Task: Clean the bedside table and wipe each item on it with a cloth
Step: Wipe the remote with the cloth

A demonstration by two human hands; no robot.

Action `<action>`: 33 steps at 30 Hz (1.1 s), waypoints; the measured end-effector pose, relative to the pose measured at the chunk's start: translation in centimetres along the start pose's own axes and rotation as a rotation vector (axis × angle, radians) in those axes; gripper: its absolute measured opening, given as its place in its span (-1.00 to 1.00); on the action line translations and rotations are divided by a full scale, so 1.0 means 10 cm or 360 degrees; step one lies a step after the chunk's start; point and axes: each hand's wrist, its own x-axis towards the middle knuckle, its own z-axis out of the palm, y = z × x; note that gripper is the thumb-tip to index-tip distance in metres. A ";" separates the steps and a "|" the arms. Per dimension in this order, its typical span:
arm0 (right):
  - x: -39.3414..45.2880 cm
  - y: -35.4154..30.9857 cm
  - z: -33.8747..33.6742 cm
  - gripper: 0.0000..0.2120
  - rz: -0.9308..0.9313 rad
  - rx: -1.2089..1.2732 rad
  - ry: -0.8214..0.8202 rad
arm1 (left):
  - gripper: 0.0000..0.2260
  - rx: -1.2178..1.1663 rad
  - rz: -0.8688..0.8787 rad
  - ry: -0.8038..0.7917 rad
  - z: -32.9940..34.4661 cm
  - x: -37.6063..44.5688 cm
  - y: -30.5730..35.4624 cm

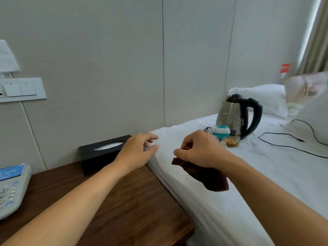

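Right hand [198, 150] is pinching the brown cloth [205, 176] over the bed [266, 174]; left hand [136, 151] is hovering loose and empty by the tissue box [99, 150]. Best to fold a clean face outward, then sweep the table [133, 201] in overlapping strokes.

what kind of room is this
Most likely a hotel or guest bedroom: a bed made up in white with a pillow, a wooden bedside table holding a desk phone and tissue box, and a kettle.
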 end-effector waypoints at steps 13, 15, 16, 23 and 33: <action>-0.01 1.24 -0.77 -0.86 0.0271 -0.0145 0.0163 | -0.61 -0.0190 0.0122 -0.0389 1.00 0.61 0.71; 0.13 1.46 -0.89 -0.86 0.0317 -0.0311 0.0142 | -0.58 -0.0149 0.0106 -0.0427 1.14 0.74 0.75; 0.20 1.56 -0.93 -0.85 0.0340 -0.0392 0.0116 | -0.56 -0.0124 0.0089 -0.0431 1.21 0.81 0.76; 0.72 2.10 -0.74 -0.51 0.0407 -0.0505 -0.0047 | -0.33 0.0073 -0.0259 -0.0422 1.67 1.39 0.67; 1.07 2.34 -0.54 -0.47 0.0517 -0.0320 -0.0065 | -0.55 0.0358 -0.0307 -0.0350 2.04 1.70 0.63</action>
